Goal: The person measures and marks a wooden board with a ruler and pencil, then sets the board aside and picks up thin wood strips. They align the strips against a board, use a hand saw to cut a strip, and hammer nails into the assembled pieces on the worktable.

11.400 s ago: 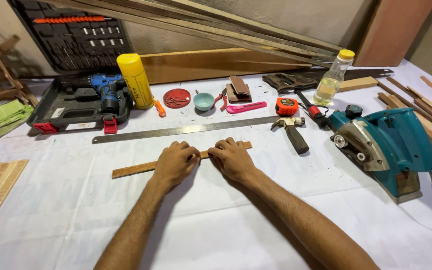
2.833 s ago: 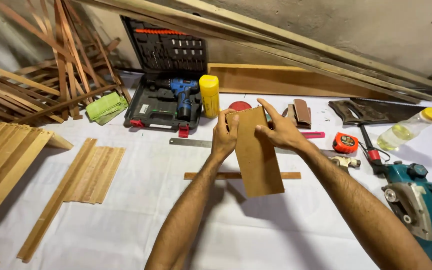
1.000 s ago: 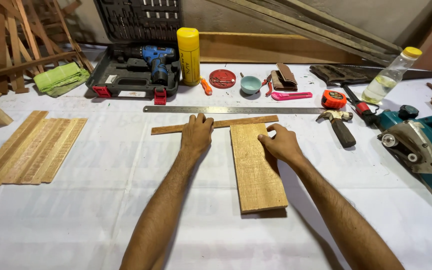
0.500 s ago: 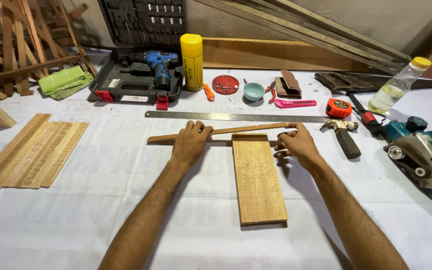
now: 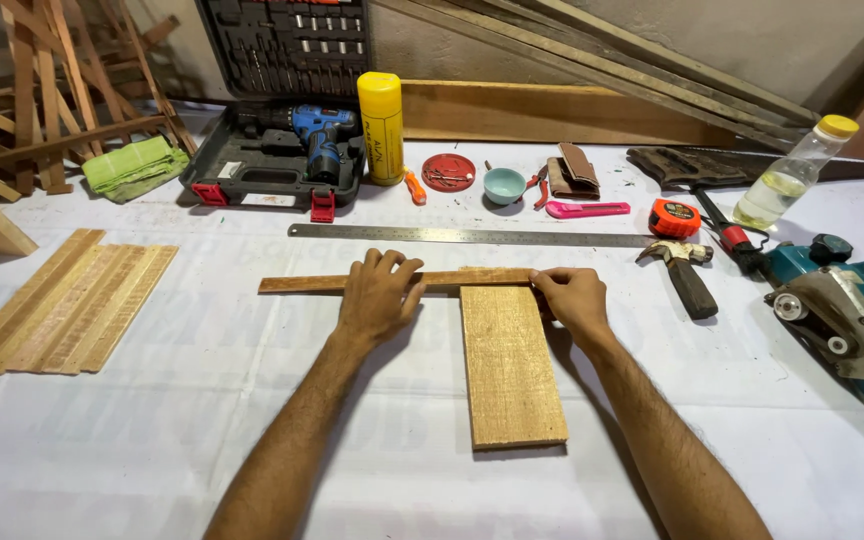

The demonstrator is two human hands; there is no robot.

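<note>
Wooden strip lies across the board, left hand pressing flat, right hand pinching its end.

The wooden strip lies across the board's far end, steel ruler behind both.

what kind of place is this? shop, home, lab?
Probably a small woodworking shop or a makeshift carpentry bench. Signs: a cordless drill in its open case, a teal electric planer, a hand saw, and stacked wooden slats on the cloth-covered table.
</note>
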